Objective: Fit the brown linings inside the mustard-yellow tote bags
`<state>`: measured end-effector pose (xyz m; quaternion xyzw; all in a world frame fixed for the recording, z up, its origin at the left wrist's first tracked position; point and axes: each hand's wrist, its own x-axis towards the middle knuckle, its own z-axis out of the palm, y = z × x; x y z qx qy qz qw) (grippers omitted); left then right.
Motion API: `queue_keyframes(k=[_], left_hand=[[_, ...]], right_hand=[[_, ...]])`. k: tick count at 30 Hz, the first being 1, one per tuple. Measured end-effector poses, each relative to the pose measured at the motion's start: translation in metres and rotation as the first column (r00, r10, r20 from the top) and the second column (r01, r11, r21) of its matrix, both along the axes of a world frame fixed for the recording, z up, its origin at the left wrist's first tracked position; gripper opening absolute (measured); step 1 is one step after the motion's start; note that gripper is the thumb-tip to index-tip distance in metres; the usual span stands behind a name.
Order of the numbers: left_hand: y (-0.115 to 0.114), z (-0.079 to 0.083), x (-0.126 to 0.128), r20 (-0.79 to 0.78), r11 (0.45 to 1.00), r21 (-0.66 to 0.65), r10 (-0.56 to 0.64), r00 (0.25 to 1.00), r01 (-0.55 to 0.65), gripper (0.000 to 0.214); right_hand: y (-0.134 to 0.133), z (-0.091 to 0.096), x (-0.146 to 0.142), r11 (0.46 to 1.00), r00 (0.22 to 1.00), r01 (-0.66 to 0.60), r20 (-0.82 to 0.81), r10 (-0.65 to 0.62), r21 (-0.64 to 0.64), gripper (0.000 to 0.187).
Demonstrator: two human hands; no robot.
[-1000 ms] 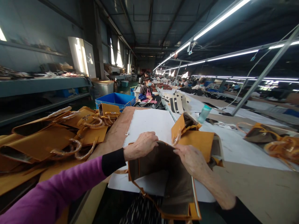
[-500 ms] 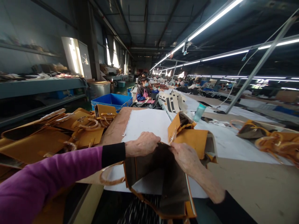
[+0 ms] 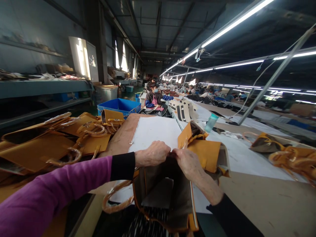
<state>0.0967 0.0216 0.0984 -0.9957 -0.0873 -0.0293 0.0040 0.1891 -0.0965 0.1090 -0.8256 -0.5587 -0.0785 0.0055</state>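
We hold the brown bag [image 3: 163, 194] at its far rim. Our left hand [image 3: 153, 153] and right hand [image 3: 186, 161] are both closed on this rim, close together, the fingertips almost meeting. The brown bag hangs open over the near edge of the surface [image 3: 271, 204], partly on a white sheet [image 3: 158, 131]. An orange bag [image 3: 208, 154] lies just behind the right hand. We cannot read any label here.

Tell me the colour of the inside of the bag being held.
The bag is dark greyish brown inside, tan-orange at its edges; head view shows it.

Tan bags [image 3: 49, 144] lie piled left of a white sheet [image 3: 155, 131], a blue crate [image 3: 118, 106] and teal bottle [image 3: 211, 122] beyond.
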Motion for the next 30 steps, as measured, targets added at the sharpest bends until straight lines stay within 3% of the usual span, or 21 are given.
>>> queue_keyframes(k=[5, 14, 22, 30], left_hand=[[0.001, 0.002, 0.001, -0.008, 0.999, 0.002, -0.032, 0.999, 0.032, 0.019], [-0.004, 0.006, -0.006, -0.016, 0.997, -0.061, 0.049, 0.999, -0.05, 0.015], [-0.015, 0.014, -0.023, 0.035, 0.991, -0.032, 0.132, 0.991, -0.131, 0.022], [-0.017, 0.009, -0.009, 0.001, 0.99, 0.031, 0.138, 0.99, -0.138, 0.022]], right_hand=[[0.004, -0.004, 0.005, 1.0, 1.0, 0.012, 0.017, -0.012, -0.005, 0.036], [0.006, -0.008, 0.003, 0.999, 0.998, -0.047, 0.036, 0.047, -0.003, 0.032], [0.002, -0.003, -0.006, 0.989, 0.989, -0.148, 0.026, 0.148, 0.005, 0.031], [0.004, -0.013, -0.002, 0.996, 0.992, -0.084, 0.092, 0.082, 0.026, 0.032]])
